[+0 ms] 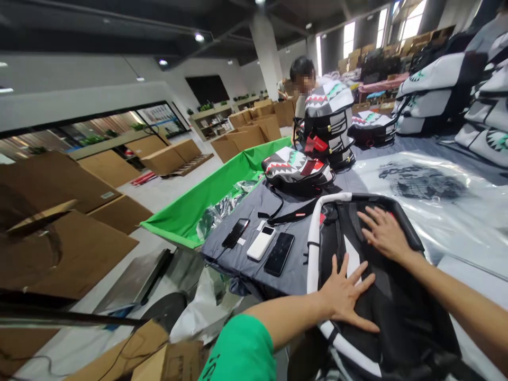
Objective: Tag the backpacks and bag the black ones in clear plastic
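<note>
A black backpack (391, 296) with white trim lies on the table in front of me, partly off the frame's lower edge. My left hand (347, 291) presses on it with the fingers spread wide. Farther up on the same bag, my right hand (383, 233) rests palm down, its fingers stretched out near the top edge. Neither hand grips anything. Part of the backpack is hidden under my hands and right forearm. Just beyond it sits another backpack (297, 169) with a red, white and green shark-tooth pattern, its black strap trailing towards me.
On the table's grey cloth (254, 280) lie a white power bank (261, 243), a black phone (279, 254) and a smaller phone (236, 233). Stacked backpacks (329, 121) stand near a co-worker (302, 76). Clear plastic (444, 185) covers the right side. A green-lined trough (190, 211) borders the left.
</note>
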`<state>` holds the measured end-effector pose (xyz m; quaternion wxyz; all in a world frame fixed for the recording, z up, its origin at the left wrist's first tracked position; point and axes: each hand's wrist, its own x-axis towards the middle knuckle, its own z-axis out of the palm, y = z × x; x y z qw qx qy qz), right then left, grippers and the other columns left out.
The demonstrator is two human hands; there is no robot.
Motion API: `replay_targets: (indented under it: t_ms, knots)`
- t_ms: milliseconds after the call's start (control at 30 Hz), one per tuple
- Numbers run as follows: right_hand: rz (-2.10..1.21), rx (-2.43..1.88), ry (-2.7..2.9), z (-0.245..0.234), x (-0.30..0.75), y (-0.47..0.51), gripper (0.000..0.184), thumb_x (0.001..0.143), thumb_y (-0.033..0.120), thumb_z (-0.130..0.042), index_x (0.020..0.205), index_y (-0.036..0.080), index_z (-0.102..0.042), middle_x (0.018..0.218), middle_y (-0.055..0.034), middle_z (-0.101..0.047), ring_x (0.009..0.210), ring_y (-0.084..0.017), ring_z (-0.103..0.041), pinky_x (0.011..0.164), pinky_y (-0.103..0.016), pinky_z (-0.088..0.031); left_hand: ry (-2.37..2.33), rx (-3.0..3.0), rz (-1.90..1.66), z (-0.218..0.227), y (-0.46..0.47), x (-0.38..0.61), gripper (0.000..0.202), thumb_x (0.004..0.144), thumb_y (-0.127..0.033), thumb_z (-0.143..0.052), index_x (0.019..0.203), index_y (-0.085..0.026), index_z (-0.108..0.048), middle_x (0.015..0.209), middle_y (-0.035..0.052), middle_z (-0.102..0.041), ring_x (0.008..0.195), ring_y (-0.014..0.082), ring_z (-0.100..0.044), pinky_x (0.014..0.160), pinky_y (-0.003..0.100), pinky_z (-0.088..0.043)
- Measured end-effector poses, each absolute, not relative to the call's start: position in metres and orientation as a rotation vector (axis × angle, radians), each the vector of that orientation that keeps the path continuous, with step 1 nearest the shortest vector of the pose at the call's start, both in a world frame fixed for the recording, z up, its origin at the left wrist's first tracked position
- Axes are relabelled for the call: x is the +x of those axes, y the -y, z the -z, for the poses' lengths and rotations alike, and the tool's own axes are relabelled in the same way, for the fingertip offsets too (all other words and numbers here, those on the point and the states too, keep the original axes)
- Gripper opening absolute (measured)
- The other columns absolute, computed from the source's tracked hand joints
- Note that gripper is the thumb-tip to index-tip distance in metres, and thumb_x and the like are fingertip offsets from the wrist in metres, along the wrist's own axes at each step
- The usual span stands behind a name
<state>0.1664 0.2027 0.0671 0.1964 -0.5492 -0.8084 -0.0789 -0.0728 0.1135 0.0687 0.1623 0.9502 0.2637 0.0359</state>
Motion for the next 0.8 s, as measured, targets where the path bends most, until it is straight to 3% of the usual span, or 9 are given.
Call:
replay_targets:
  t_ms: [100, 167, 233, 300, 367, 433, 567, 667, 800]
  knots:
    - [0.199, -1.637, 2.258, -0.037, 0.166, -0.213, 0.053, 0.093, 0.044, -0.058, 0.140, 0.020, -0.061, 0.153, -0.0181, -0.049, 0.146, -0.042, -0.036, 0.115, -0.067, -0.030, -0.716, 2.729, -0.022, -0.076, -0.111, -0.075, 0.105, 0.084, -0.088, -0.041, 0.164, -0.029, -0.009, 0.172, 0.0098, -0.009, 0.153, 0.0543, -0.001, 0.114, 0.082, -0.011]
    - [0.200, -1.640, 2.249, -0.022, 0.163, -0.208, 0.054, 0.094, 0.046, -0.058, 0.142, 0.020, -0.060, 0.154, -0.0178, -0.048, 0.147, -0.040, -0.036, 0.115, -0.064, -0.033, -0.707, 2.748, 0.033, -0.086, -0.123, -0.071, 0.106, 0.078, -0.091, -0.046, 0.163, -0.035, -0.015, 0.172, 0.0090, -0.013, 0.149, 0.0545, -0.022, 0.111, 0.077, -0.028]
    - [0.197, -1.653, 2.208, -0.013, 0.160, -0.200, 0.054, 0.095, 0.042, -0.056, 0.144, 0.019, -0.058, 0.155, -0.0166, -0.047, 0.147, -0.038, -0.037, 0.115, -0.059, -0.037, -0.829, 2.778, -0.003, -0.099, -0.145, -0.063, 0.105, 0.076, -0.090, -0.051, 0.162, -0.035, -0.023, 0.170, 0.0112, -0.022, 0.134, 0.0475, -0.049, 0.103, 0.065, -0.045]
    - [0.195, -1.658, 2.146, -0.008, 0.157, -0.192, 0.053, 0.095, 0.037, -0.054, 0.145, 0.018, -0.056, 0.154, -0.0142, -0.049, 0.146, -0.035, -0.039, 0.116, -0.055, -0.040, -1.075, 2.809, -0.169, -0.110, -0.172, -0.051, 0.096, 0.082, -0.083, -0.053, 0.160, -0.032, -0.030, 0.166, 0.0136, -0.031, 0.126, 0.0414, -0.056, 0.102, 0.060, -0.046]
    - [0.196, -1.655, 2.061, -0.007, 0.153, -0.187, 0.051, 0.097, 0.032, -0.048, 0.147, 0.020, -0.054, 0.152, -0.0114, -0.052, 0.144, -0.030, -0.043, 0.116, -0.051, -0.042, -1.331, 2.762, -0.343, -0.111, -0.195, -0.038, 0.084, 0.089, -0.075, -0.052, 0.159, -0.033, -0.033, 0.165, 0.0126, -0.033, 0.137, 0.0437, -0.046, 0.112, 0.067, -0.034]
    - [0.191, -1.657, 1.950, -0.008, 0.152, -0.184, 0.050, 0.100, 0.026, -0.038, 0.148, 0.022, -0.051, 0.147, -0.0096, -0.057, 0.138, -0.023, -0.052, 0.112, -0.045, -0.048, -1.411, 2.670, -0.380, -0.099, -0.209, -0.028, 0.077, 0.091, -0.074, -0.049, 0.158, -0.040, -0.032, 0.169, 0.0086, -0.027, 0.149, 0.0487, -0.027, 0.115, 0.076, -0.019]
    - [0.160, -1.733, 1.687, -0.024, 0.185, -0.185, 0.047, 0.105, 0.028, -0.024, 0.146, 0.022, -0.046, 0.134, -0.0096, -0.065, 0.120, -0.015, -0.065, 0.099, -0.033, -0.056, -1.243, 2.593, -0.251, -0.060, -0.213, -0.022, 0.082, 0.087, -0.079, -0.050, 0.157, -0.048, -0.023, 0.172, 0.0040, -0.006, 0.154, 0.0532, -0.001, 0.113, 0.083, -0.007]
    - [0.142, -1.884, 1.517, -0.042, 0.248, -0.196, 0.048, 0.105, 0.041, -0.026, 0.136, 0.019, -0.054, 0.127, -0.0142, -0.066, 0.108, -0.021, -0.068, 0.091, -0.037, -0.058, -1.237, 2.567, -0.207, -0.048, -0.212, -0.025, 0.081, 0.088, -0.078, -0.050, 0.157, -0.049, -0.019, 0.172, 0.0033, 0.001, 0.154, 0.0518, 0.005, 0.114, 0.083, -0.003]
    - [0.099, -2.257, 1.288, -0.056, 0.344, -0.221, 0.052, 0.094, 0.055, -0.035, 0.085, 0.016, -0.069, 0.084, -0.0245, -0.069, 0.084, -0.038, -0.068, 0.069, -0.054, -0.056, -1.229, 2.518, -0.204, -0.055, -0.213, -0.026, 0.080, 0.088, -0.078, -0.049, 0.157, -0.050, -0.019, 0.171, 0.0016, 0.003, 0.153, 0.0497, 0.009, 0.115, 0.082, 0.001]
